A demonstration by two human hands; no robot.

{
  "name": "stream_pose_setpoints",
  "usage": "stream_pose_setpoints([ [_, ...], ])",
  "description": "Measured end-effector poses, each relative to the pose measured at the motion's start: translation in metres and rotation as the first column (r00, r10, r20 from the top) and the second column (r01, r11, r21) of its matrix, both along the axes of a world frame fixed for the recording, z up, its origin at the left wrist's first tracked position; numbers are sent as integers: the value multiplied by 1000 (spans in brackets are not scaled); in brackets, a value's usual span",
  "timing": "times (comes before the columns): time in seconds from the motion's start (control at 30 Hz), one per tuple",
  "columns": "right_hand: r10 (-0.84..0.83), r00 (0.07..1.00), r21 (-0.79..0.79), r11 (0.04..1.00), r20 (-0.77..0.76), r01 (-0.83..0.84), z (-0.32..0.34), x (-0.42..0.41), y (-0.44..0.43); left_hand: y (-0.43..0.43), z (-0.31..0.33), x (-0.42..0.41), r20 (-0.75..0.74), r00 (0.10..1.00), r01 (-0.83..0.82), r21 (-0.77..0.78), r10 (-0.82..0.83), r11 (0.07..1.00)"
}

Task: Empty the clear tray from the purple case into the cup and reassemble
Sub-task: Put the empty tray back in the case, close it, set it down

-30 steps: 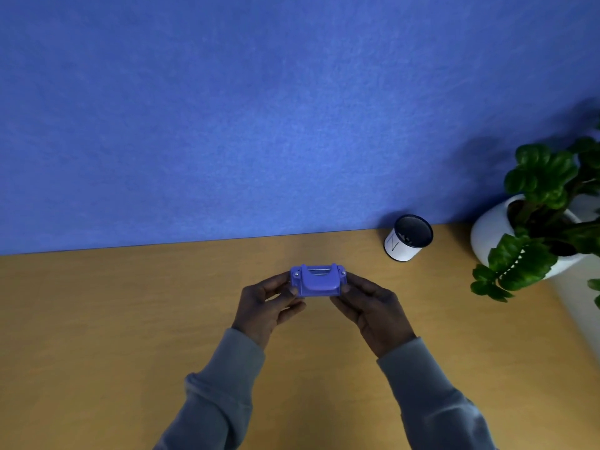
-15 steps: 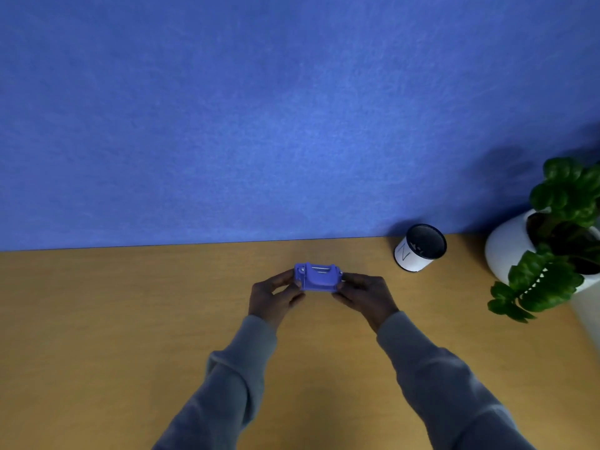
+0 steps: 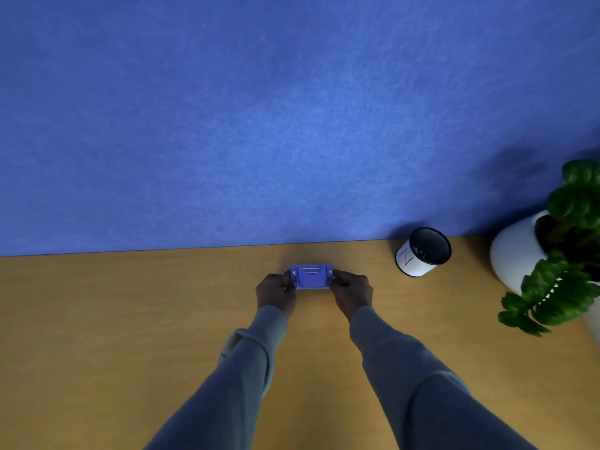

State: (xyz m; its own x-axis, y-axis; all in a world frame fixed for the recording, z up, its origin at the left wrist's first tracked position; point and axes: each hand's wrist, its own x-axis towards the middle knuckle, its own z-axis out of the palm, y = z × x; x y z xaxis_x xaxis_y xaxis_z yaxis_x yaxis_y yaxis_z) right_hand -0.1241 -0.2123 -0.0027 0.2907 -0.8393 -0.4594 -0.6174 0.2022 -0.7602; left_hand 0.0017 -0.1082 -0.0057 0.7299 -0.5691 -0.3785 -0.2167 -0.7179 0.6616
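One purple case (image 3: 311, 277) sits at the centre of the frame on the wooden table (image 3: 130, 319), pinched between my left hand (image 3: 275, 292) and right hand (image 3: 352, 291) (two grey sleeves). One cup (image 3: 422, 251) stands to the right, beside one potted plant (image 3: 552, 251).

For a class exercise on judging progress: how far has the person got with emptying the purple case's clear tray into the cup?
Done: nothing certain; small bits lie inside the cup, but no clear tray is visible. In hand: the left hand and right hand grip the ends of the closed-looking purple case over the table. Left: cannot tell whether emptying lies ahead or reassembly is finished.
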Motion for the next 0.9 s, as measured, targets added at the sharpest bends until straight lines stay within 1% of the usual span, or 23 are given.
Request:
stream_pose_setpoints([
  [0.1, -31, 999, -37, 999, -43, 30, -7, 5, 1, -5, -6, 0, 28, 997, 73, 55, -74, 996],
  [0.4, -16, 995, -131, 991, -96, 3, -17, 17, -1, -17, -13, 7, 75, 992, 91, 83, -97, 992],
  [0.73, -14, 991, -123, 992, -130, -2, -24, 20, -6, -19, -16, 10, 95, 991, 87, 95, -96, 992],
  [0.9, -66, 989, -102, 993, -134, 52, -25, 21, -6, -17, -19, 9, 114, 986, 108, 104, -120, 989],
])
